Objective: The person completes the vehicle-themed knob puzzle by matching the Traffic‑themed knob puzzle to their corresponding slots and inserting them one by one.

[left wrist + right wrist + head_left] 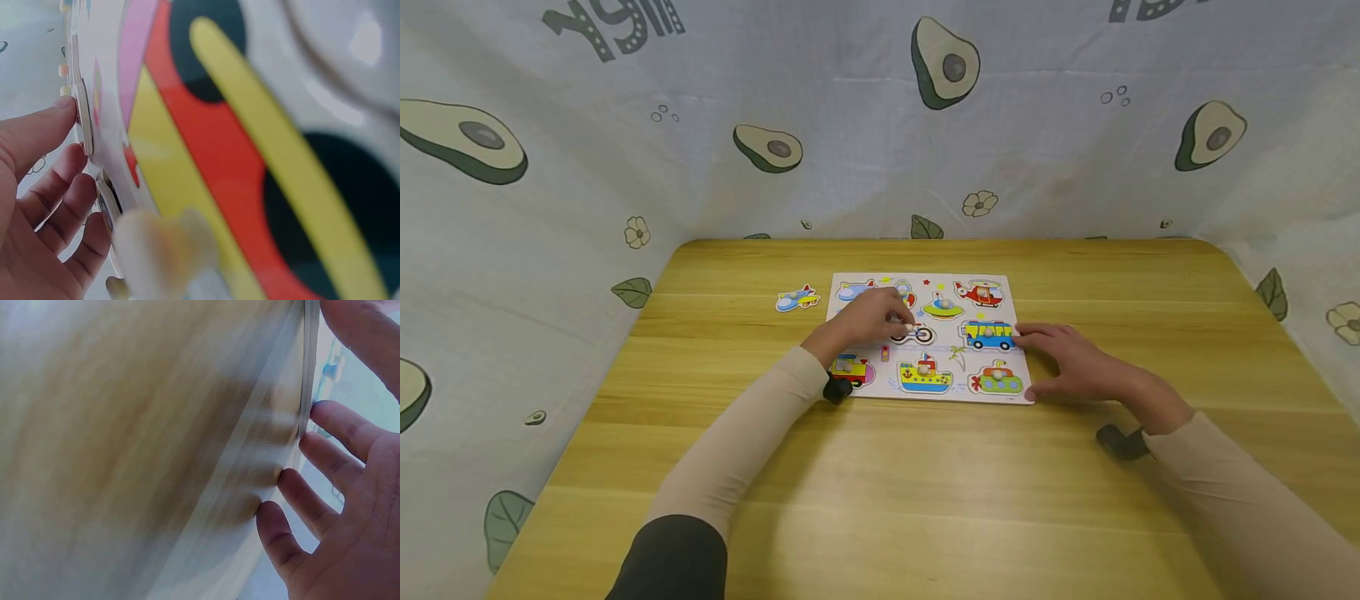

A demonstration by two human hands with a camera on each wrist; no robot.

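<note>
A wooden peg puzzle board (887, 389) with vehicle pictures lies on the table. My left hand (870, 317) reaches over its left half and pinches the bicycle piece (922, 335) near its knob; the left wrist view shows thumb and index finger at a thin piece (83, 119). Whether that piece sits in its recess I cannot tell. My right hand (1071, 360) rests at the board's right side, fingers spread, fingertips (322, 412) touching the edge and the thumb at the near right corner. An airplane piece (797, 298) lies on the table left of the board.
On the board are a helicopter (982, 293), flying saucer (942, 307), bus (988, 335), submarine (997, 380), ship (924, 375) and train (852, 370). My left forearm crosses the wooden table (925, 500). Behind it hangs an avocado-print cloth (850, 83).
</note>
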